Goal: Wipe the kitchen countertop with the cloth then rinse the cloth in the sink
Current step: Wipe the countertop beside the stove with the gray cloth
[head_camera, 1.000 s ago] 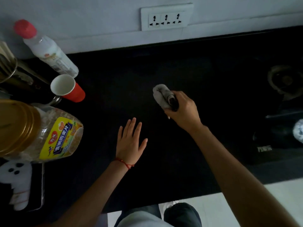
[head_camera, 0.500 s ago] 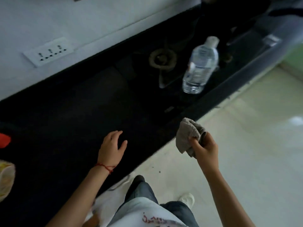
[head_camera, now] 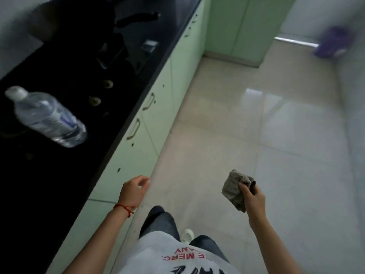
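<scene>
Cloth position is recorded from left to right. The black tabletop (head_camera: 59, 175) runs along the left, with a water bottle (head_camera: 46, 116) lying on it. The left hand (head_camera: 133, 191) hangs loosely open and empty beside the tabletop edge. The cloth (head_camera: 234, 189) is bunched in the closed right hand (head_camera: 253, 197), over the floor (head_camera: 276, 135) (no sink is in view, so its direction cannot be told).
</scene>
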`<state>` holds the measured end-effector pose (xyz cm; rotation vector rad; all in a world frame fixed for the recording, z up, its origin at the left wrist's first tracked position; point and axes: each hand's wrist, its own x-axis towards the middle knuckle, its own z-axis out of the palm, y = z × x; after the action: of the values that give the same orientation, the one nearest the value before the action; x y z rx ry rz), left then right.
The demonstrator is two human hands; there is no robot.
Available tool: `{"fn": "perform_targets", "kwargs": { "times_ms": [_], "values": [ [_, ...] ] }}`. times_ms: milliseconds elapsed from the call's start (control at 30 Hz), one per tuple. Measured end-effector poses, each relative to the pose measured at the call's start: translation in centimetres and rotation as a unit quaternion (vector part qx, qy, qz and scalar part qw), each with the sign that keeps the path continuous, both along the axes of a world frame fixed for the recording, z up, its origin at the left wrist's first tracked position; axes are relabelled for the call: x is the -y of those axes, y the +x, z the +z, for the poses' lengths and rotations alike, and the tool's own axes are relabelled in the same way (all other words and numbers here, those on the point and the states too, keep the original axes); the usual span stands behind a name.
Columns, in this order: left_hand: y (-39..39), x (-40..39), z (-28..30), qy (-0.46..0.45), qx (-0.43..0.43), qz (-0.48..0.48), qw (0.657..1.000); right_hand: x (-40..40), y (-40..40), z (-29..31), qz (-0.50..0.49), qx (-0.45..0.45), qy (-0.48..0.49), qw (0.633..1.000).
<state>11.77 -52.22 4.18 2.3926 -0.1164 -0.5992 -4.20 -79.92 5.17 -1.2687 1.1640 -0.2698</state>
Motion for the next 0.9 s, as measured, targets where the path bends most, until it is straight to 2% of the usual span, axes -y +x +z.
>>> {"fn": "perform_targets", "kwargs": {
  "times_ms": [300, 500, 900],
  "values": [
    [9.1, 11.2, -4.5, 0.034, -0.124, 0.014, 0.992, 14.7, 4.0, -3.4, -0.111, -0.047, 0.007, 0.993],
    [16.9, 23.3, -5.1, 0.033, -0.193, 0.002, 0.981, 24.6, 8.7, -4.1, -0.145, -0.113, -0.008, 0.983],
    [33.2, 55.5, -2.1, -0.024, -0.137, -0.191, 0.972, 44.0, 18.3, -5.9, -0.195, -0.135, 0.013, 0.971]
  ]
}}
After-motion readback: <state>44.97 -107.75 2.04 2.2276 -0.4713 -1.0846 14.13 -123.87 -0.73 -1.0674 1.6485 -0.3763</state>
